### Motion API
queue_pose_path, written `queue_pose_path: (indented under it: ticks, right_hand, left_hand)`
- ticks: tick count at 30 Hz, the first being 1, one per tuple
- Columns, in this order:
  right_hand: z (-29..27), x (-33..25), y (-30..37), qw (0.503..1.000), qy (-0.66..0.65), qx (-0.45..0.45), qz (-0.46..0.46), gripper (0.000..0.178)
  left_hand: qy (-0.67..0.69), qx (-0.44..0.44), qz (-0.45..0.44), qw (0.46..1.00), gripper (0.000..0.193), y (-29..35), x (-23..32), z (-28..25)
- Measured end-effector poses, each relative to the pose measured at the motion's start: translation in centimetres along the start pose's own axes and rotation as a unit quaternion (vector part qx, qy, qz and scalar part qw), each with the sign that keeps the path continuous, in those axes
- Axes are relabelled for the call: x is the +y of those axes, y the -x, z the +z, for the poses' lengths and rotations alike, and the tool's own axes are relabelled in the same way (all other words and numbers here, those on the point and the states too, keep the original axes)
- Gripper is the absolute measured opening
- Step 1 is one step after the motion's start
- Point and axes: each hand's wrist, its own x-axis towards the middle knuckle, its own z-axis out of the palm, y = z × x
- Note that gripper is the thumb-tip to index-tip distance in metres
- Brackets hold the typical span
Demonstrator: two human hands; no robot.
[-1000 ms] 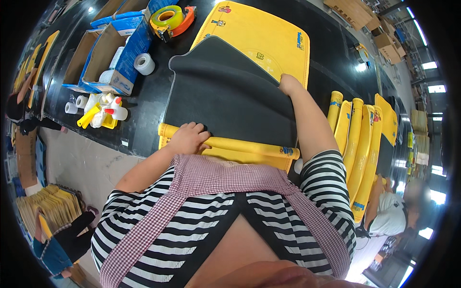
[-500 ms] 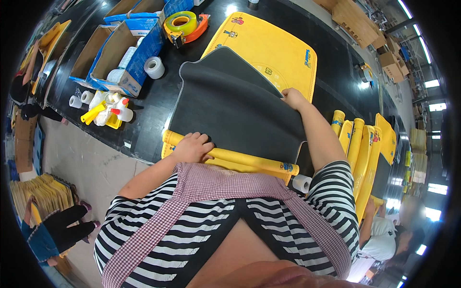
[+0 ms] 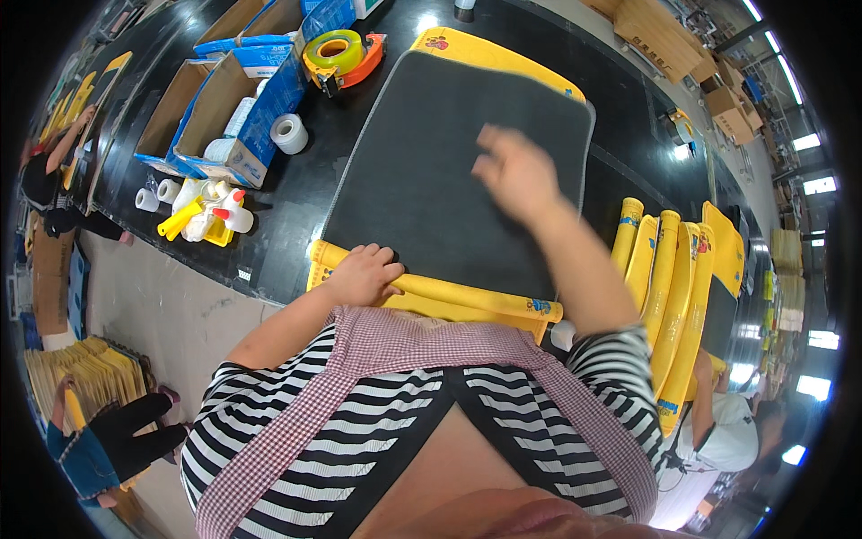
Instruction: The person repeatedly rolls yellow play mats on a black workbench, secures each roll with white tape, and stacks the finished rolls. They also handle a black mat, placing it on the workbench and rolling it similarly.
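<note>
A mat lies black side up point(image 3: 449, 171) on the dark table, its near end rolled into a yellow tube point(image 3: 476, 295) along the table's front edge. My left hand point(image 3: 364, 276) rests over the left part of this roll, fingers curled round it. Above the black face is my right hand point(image 3: 519, 175), smeared by motion; whether its fingers are closed cannot be made out. Beyond the mat's far edge shows a strip of yellow printed mat point(image 3: 489, 61), lying beneath it.
At left stand open blue cartons point(image 3: 247, 144) with white label rolls, a tape dispenser point(image 3: 341, 58) and a yellow tray point(image 3: 218, 235) with bottles. Several rolled yellow mats point(image 3: 660, 296) lie at right. Other people point(image 3: 103, 431) work around the table.
The black sheet's folded-back far part has been laid flat over the yellow mat. My right hand has let go of its edge and moved left and farther out. My left hand stays put.
</note>
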Motion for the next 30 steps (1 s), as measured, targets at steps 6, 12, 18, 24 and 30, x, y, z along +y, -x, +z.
queue_pose_path:
  ticks: [6,12,18,24,30]
  right_hand:
    - [5.4,-3.4,20.0,0.990,-0.059,-0.089,0.091,0.039]
    - [6.4,-3.6,25.2,0.996,0.016,-0.030,0.085,0.045]
    - [7.8,-6.1,27.9,0.978,0.036,-0.116,0.171,0.046]
    - [7.1,-8.0,32.1,0.962,0.142,-0.116,0.203,0.062]
    - [5.9,-8.5,33.7,0.971,0.068,-0.119,0.196,0.064]
  left_hand:
    - [0.005,-0.032,0.007,0.999,0.032,-0.9,-0.4,-0.4]
    - [-0.005,-0.048,0.008,0.999,0.033,-1.2,-0.7,-0.2]
    - [-0.022,-0.085,-0.027,0.996,0.035,0.9,0.8,-0.1]
    - [-0.031,0.008,-0.003,0.999,0.043,2.5,2.2,1.0]
    - [-0.084,-0.047,-0.049,0.994,0.047,2.8,3.1,1.4]
